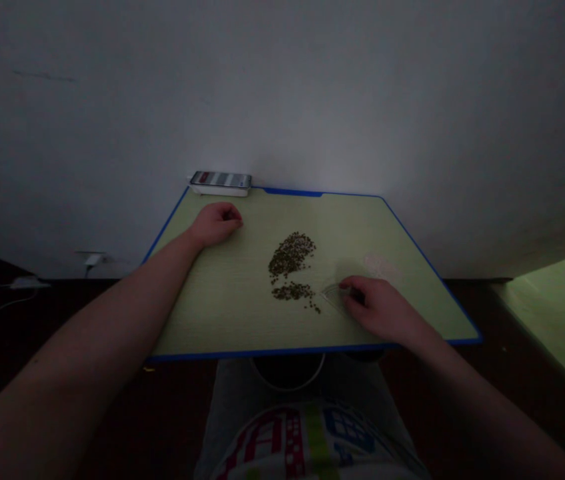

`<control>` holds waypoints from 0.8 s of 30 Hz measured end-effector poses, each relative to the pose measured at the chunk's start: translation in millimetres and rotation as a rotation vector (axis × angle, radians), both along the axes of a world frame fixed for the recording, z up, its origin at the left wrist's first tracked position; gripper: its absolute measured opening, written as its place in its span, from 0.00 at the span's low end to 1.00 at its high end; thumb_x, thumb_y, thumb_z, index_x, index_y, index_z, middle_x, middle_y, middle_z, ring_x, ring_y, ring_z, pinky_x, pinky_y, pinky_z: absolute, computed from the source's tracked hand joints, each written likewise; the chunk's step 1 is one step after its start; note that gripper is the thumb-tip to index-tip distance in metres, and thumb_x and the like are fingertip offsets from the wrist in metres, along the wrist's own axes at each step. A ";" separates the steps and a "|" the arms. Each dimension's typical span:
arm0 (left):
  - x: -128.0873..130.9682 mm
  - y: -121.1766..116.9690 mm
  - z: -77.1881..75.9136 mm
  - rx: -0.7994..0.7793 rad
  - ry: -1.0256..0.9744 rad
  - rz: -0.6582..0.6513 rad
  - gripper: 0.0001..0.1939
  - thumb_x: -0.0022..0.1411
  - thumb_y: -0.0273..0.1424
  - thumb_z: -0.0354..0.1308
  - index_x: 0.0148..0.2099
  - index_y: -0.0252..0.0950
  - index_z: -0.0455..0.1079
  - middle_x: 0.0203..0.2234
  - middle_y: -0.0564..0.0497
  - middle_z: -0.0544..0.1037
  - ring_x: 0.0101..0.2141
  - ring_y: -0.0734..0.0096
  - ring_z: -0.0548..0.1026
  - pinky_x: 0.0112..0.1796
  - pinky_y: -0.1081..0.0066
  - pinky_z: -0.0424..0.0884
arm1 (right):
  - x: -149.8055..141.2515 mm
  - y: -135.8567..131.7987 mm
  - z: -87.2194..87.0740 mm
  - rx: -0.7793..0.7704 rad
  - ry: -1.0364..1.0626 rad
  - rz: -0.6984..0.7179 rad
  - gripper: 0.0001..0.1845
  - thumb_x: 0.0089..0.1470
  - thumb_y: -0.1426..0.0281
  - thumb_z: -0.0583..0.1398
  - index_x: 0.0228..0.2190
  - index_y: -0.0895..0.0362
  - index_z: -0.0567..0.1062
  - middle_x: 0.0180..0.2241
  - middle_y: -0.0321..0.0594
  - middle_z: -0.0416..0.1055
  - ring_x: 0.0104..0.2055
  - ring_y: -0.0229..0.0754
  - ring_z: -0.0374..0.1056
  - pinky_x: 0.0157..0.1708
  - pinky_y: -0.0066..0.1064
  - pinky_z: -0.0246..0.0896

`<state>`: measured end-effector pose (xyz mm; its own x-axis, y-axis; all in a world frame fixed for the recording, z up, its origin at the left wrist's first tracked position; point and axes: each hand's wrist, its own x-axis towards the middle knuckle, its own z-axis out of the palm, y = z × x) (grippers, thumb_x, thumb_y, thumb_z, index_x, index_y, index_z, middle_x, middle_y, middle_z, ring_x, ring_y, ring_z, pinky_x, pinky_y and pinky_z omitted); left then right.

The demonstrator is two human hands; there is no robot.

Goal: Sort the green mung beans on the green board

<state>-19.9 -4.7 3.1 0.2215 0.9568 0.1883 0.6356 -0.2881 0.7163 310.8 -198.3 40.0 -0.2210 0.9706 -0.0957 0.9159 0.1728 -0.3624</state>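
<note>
A heap of small brown seed-like grains (pixel 290 257) lies in the middle of the pale green table (pixel 222 300). Just in front of it is a smaller cluster of the same grains (pixel 292 291), with a few strays to its right. My right hand (pixel 380 307) is closed in a pinch on a clear, thin-edged piece (pixel 331 293) whose exact kind is hard to see; its tip reaches close to the small cluster. Left of the heap, my left hand (pixel 216 223) rests on the table with fingers curled together, and whatever may be inside them is hidden.
A phone (pixel 221 179) lies on a white box (pixel 220 190) at the far left corner. Faint pale grains (pixel 380 265) lie beyond my right hand. A dark round container (pixel 290 373) sits below the front edge. A wall stands right behind the table.
</note>
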 end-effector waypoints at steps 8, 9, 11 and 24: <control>0.3 0.4 -0.8 -0.014 -0.015 0.002 0.10 0.45 0.35 0.58 0.30 0.34 0.71 0.21 0.52 0.71 0.24 0.73 0.66 0.28 0.72 0.62 | -0.6 9.4 -1.3 0.006 0.029 0.057 0.14 0.55 0.70 0.53 0.41 0.59 0.74 0.28 0.40 0.74 0.29 0.42 0.68 0.30 0.31 0.57; 0.0 0.9 -1.6 -0.017 -0.021 -0.001 0.10 0.45 0.35 0.58 0.30 0.34 0.71 0.21 0.52 0.71 0.24 0.73 0.66 0.28 0.72 0.62 | -0.8 10.4 -1.3 0.004 0.031 0.069 0.15 0.55 0.71 0.54 0.42 0.58 0.74 0.28 0.40 0.74 0.29 0.42 0.68 0.31 0.31 0.57; -0.5 1.8 -2.7 -0.018 -0.022 -0.005 0.10 0.46 0.35 0.58 0.30 0.34 0.71 0.21 0.53 0.71 0.24 0.73 0.66 0.28 0.71 0.62 | -0.8 11.4 -1.2 -0.002 0.040 0.092 0.16 0.54 0.71 0.54 0.44 0.59 0.73 0.27 0.39 0.74 0.29 0.42 0.68 0.31 0.31 0.57; 0.8 0.4 -1.7 -0.015 0.008 0.006 0.09 0.46 0.34 0.59 0.30 0.35 0.71 0.21 0.53 0.71 0.23 0.74 0.66 0.27 0.72 0.62 | -1.3 1.4 0.9 -0.019 0.057 0.146 0.14 0.54 0.72 0.54 0.43 0.59 0.73 0.30 0.41 0.74 0.31 0.42 0.68 0.33 0.32 0.59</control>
